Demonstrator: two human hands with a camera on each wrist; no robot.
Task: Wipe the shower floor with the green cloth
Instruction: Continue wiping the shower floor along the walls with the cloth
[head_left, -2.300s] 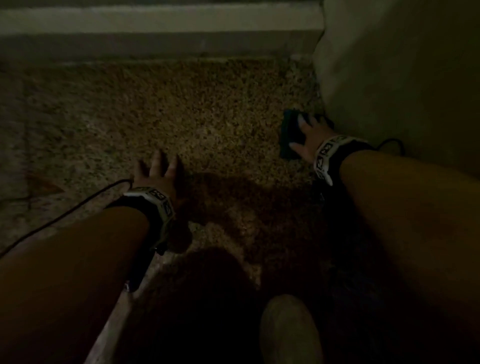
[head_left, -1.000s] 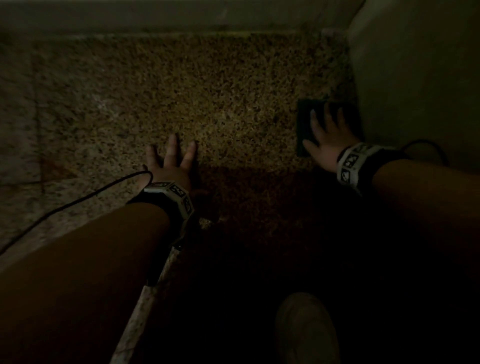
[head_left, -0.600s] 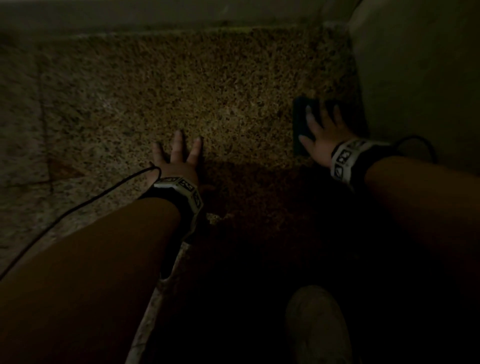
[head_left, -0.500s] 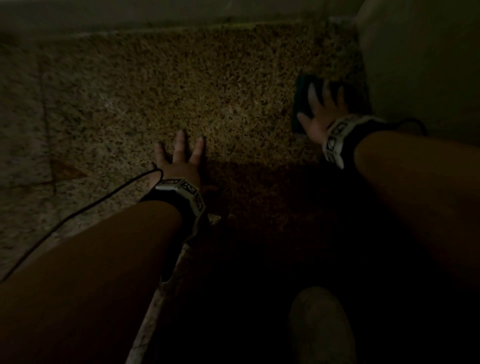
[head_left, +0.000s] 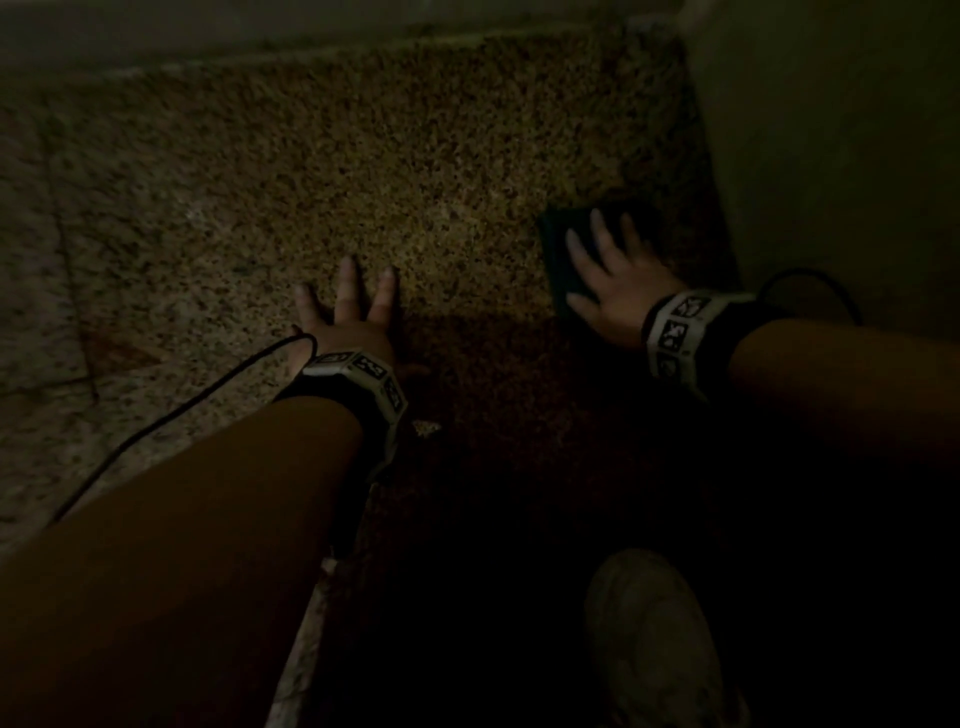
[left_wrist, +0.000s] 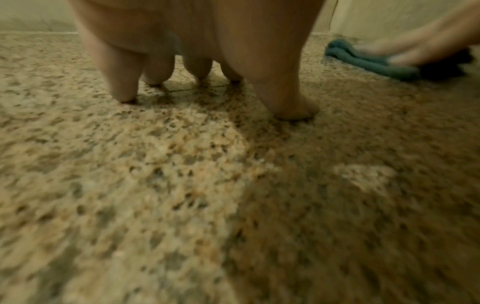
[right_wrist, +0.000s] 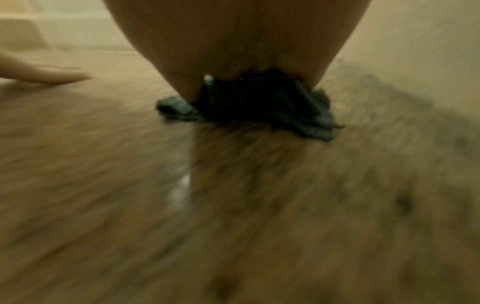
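The right hand (head_left: 618, 291) has drawn the green cloth (head_left: 558, 249) back toward the person from its farther spot half a second ago.

The right hand lies flat on the green cloth with fingers (head_left: 579, 249) straight and spread, pressing it onto the speckled shower floor (head_left: 363, 171); nothing is curled round it. Cloth edges stick out past the fingertips and to the thumb side, and the wall (head_left: 831, 156) stands just beside the hand's outer edge. Well apart on the thumb side, the left hand (head_left: 348, 317) rests open, fingertips (left_wrist: 124, 94) planted on bare floor, holding nothing. A shoe (head_left: 654, 639) sits behind the right wrist.
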